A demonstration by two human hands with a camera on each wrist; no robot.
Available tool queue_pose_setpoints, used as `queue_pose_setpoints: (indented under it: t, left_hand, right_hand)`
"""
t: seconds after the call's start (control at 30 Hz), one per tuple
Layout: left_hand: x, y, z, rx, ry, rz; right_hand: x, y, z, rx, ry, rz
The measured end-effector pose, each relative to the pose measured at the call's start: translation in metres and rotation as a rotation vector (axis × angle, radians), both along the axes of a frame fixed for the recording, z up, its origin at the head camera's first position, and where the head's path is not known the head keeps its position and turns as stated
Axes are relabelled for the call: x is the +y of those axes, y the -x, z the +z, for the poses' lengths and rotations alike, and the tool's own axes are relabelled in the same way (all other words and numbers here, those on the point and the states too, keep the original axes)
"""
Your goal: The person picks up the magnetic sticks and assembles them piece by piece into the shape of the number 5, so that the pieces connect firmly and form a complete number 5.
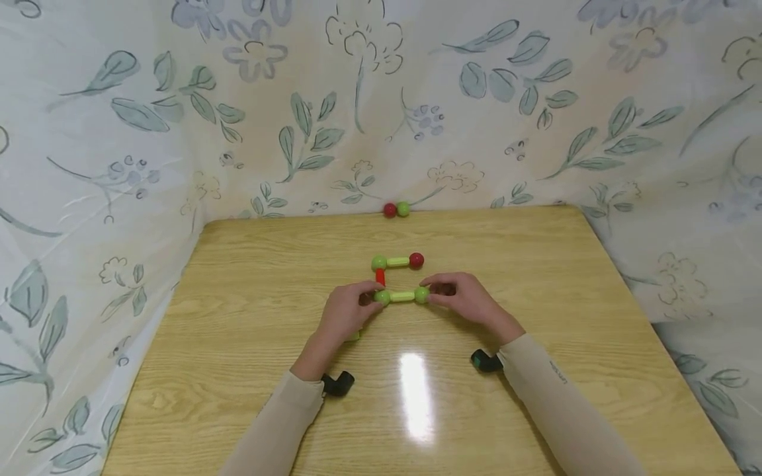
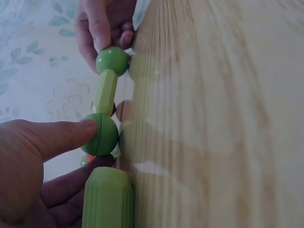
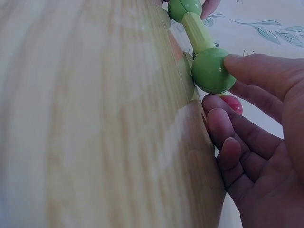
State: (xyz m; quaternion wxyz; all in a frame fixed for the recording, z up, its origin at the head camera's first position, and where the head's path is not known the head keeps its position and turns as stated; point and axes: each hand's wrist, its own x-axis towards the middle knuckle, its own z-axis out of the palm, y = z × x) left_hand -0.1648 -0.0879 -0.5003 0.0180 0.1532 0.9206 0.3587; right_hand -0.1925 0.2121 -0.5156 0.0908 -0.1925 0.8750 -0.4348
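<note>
My left hand (image 1: 347, 309) pinches a green ball (image 2: 100, 135) between thumb and fingers. At the other end of a pale green ribbed rod (image 1: 401, 297), my right hand (image 1: 464, 297) pinches a second green ball (image 3: 213, 71). A red rod (image 1: 380, 276) runs from the left-held ball back to another green ball (image 1: 379, 263). From there a pale green rod (image 1: 397, 262) leads right to a red ball (image 1: 416, 260). Partly covered by the left hand in the head view, a separate pale green rod (image 2: 108, 199) lies on the table near that hand.
At the back edge of the wooden table (image 1: 250, 264), a red ball (image 1: 389, 209) and a green ball (image 1: 403, 209) sit side by side. Floral cloth (image 1: 381, 99) hangs behind and around the table. Black wrist devices (image 1: 338, 383) stick out at both sleeves.
</note>
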Motion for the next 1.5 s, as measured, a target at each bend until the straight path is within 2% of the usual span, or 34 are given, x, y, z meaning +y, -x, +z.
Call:
queue_pose_setpoints:
  t: [0.17,0.3,0.43,0.57,0.83,0.97,1.07,1.23,1.5]
  left_hand:
    - [-0.002,0.001,0.0,-0.011,0.016,-0.019]
    - [-0.007,0.003,0.002,-0.024,-0.027,-0.021]
    - [-0.011,0.008,0.009,-0.04,-0.078,0.006]
    - [-0.017,0.021,0.017,-0.041,-0.094,0.017]
    - [-0.031,0.053,0.035,-0.023,-0.066,0.024]
    - [-0.036,0.066,0.04,-0.022,-0.052,0.026]
    - [-0.04,0.071,0.04,-0.047,-0.061,0.025]
    - [-0.047,0.067,0.036,-0.116,-0.086,-0.001]
    - [-0.059,0.039,0.03,-0.186,-0.06,-0.12]
  right_hand:
    - [-0.001,-0.001,-0.005,-0.007,0.008,0.001]
    - [0.0,-0.001,-0.006,-0.01,0.004,-0.001]
    - [0.002,-0.001,-0.007,-0.009,0.0,-0.002]
    - [0.002,-0.001,-0.008,-0.009,0.006,-0.006]
    - [0.002,-0.004,-0.008,-0.014,0.021,-0.009]
    - [0.002,-0.004,-0.007,-0.026,0.04,-0.018]
    - [0.002,-0.003,-0.007,-0.019,0.035,-0.021]
    - [0.002,-0.003,-0.006,-0.004,0.027,-0.017]
    - [0.001,-0.001,-0.004,0.005,0.024,-0.006]
